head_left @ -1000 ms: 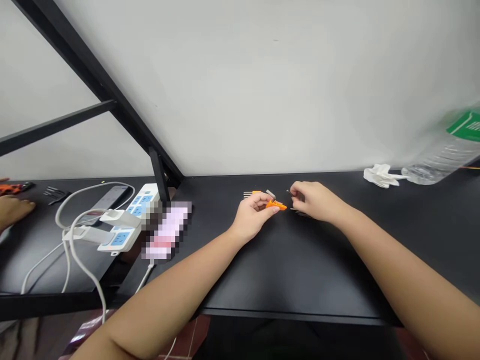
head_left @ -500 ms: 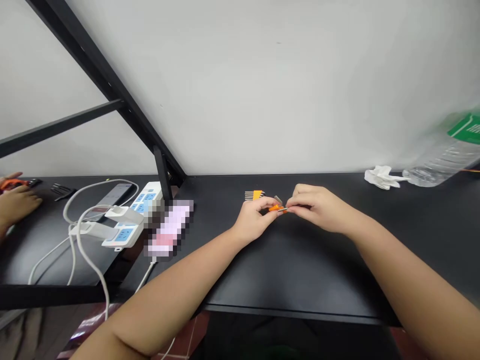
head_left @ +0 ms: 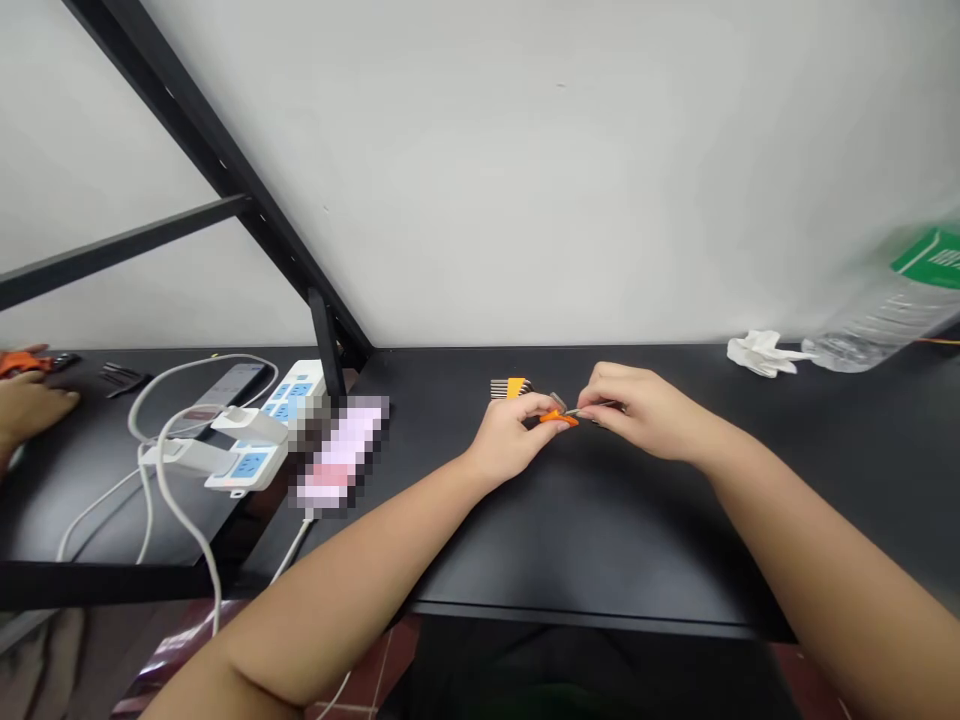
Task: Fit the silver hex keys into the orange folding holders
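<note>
Over the middle of the black table, my left hand (head_left: 517,438) is closed on a small orange piece (head_left: 559,417), pinched between thumb and fingers. My right hand (head_left: 637,410) pinches a thin metal rod (head_left: 592,409) whose left tip meets the orange piece. Just behind my left fingers lies an orange-yellow holder (head_left: 516,387) with several metal bits side by side. A short grey metal piece (head_left: 557,398) shows right behind the orange piece, partly hidden by my fingers.
Left of my arm are a blurred-out phone (head_left: 346,450), a white power strip (head_left: 266,425) with cables and a black frame post (head_left: 327,345). Another person's hand (head_left: 37,405) is at far left. Crumpled tissue (head_left: 763,353) and a clear bottle (head_left: 877,320) stand right.
My right hand has shifted slightly, and the metal rod now shows more clearly between its fingers and the orange piece. My left hand has barely moved.
</note>
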`<state>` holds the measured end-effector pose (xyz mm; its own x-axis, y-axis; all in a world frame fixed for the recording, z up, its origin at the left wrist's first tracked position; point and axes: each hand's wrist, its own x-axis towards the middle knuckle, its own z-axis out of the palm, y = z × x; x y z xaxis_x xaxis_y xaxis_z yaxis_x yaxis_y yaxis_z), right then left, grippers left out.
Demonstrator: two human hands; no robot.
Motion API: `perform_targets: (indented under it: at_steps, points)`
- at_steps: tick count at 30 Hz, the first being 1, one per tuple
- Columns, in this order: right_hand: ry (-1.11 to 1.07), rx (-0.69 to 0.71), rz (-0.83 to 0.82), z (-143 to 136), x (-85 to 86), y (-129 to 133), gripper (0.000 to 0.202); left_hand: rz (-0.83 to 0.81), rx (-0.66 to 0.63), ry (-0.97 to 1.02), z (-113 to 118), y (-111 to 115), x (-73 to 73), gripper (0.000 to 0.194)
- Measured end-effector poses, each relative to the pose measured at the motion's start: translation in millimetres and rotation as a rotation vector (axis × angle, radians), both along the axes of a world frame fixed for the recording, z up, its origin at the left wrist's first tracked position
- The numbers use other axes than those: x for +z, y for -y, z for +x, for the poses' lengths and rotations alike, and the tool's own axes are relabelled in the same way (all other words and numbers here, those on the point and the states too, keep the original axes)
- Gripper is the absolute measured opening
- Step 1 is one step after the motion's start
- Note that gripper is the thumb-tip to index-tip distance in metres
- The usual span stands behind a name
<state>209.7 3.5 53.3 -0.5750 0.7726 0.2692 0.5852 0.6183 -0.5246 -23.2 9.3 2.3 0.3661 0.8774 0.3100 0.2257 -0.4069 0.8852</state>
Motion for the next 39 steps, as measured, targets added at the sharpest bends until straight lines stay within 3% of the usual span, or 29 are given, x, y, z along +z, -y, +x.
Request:
perform_targets:
  at_steps: [9, 17, 19, 26, 28, 34, 39]
  points:
    - [0.056, -0.012, -0.02, -1, 0.4, 3, 0.02, -0.055, -0.02, -0.025, 0, 1, 1.0, 0.018]
    - [0.05, -0.071, -0.127, -5, -1.6, 5, 0.008, 0.105, 0.001, -0.154, 0, 3, -1.1, 0.009]
    - [0.05, -0.094, -0.147, -6, -1.3, 6, 0.013, 0.122, 0.009, -0.166, 0, 3, -1.4, 0.008]
    - [0.066, -0.072, -0.177, -11, -1.5, 11, 0.016, -0.012, -0.068, -0.069, 3, 6, -0.1, 0.012]
    - [0.012, -0.08, -0.17, -13, -3.8, 12, 0.024, -0.042, -0.064, -0.05, 4, 6, 0.7, 0.012]
    - [-0.207, -0.081, -0.084, -26, -20.0, 11, 0.074, -0.146, -0.003, 0.035, 4, 3, 1.2, 0.011]
    - [-0.248, 0.092, -0.207, -44, -31.1, 15, 0.088, -0.312, -0.099, 0.181, 7, 4, 1.1, 0.017]
